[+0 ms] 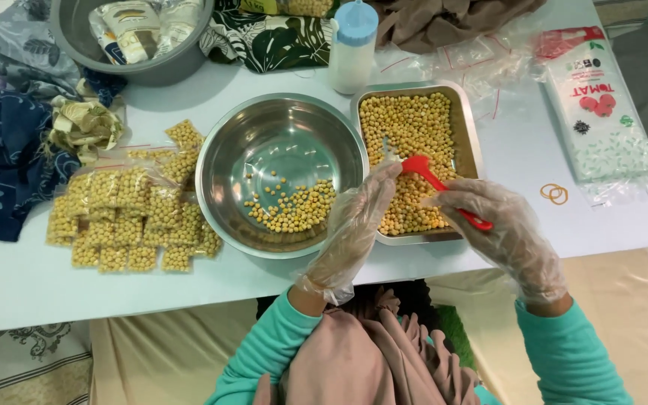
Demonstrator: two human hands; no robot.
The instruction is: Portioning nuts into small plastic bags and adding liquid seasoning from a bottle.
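The right hand (508, 232), in a thin clear plastic glove, pinches a red plastic spoon (436, 182) by its handle, fingers curled around it. The spoon is bright red, small, with a shallow bowl, and its head lies over the middle of the tray (470, 127), pointing towards ten o'clock from the hand. The left hand (354, 232), gloved the same way, reaches up towards one o'clock; its fingertips are pressed together on a small clear bag (388, 154) just beside the spoon's head, though the bag is hard to make out.

The tray is rectangular steel, filled with pale yellow round beans (406, 124). At nine o'clock from it, touching, stands a round steel bowl (279, 131) with a smaller heap of the same beans at its bottom. Further towards nine o'clock lie rows of little filled packets (125, 217). At twelve o'clock stands a white bottle (352, 45) with a blue cap. Two rubber bands (554, 193) lie at three o'clock from the tray.
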